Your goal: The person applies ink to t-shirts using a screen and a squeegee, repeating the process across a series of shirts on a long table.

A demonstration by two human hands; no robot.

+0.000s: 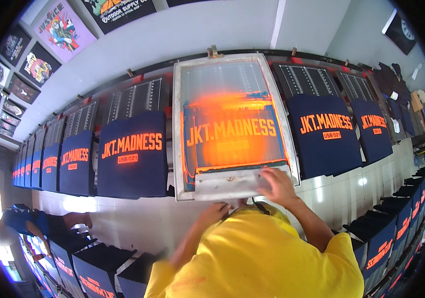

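Observation:
In front of me a metal-edged printing screen (pixel 179 114) lies over a dark navy fabric piece, whose orange lettering shows through the mesh. Orange ink (pixel 227 151) is smeared across the mesh, heaviest along its near part. A wide, pale squeegee (pixel 225 185) rests across the near end of the screen. My right hand (pixel 278 186) is closed on the right part of the squeegee, fingers over its top. My left hand (pixel 213 213) is just below the screen's near edge, close to my body. Its fingers are too small and partly hidden to read.
Navy printed pieces on pallets (pixel 133 154) line the bench to the left, with more pieces (pixel 324 134) to the right. Behind me runs another row of printed pieces (pixel 93 270). A person in dark clothing (pixel 36 223) is at the lower left. Posters (pixel 63 30) hang on the wall.

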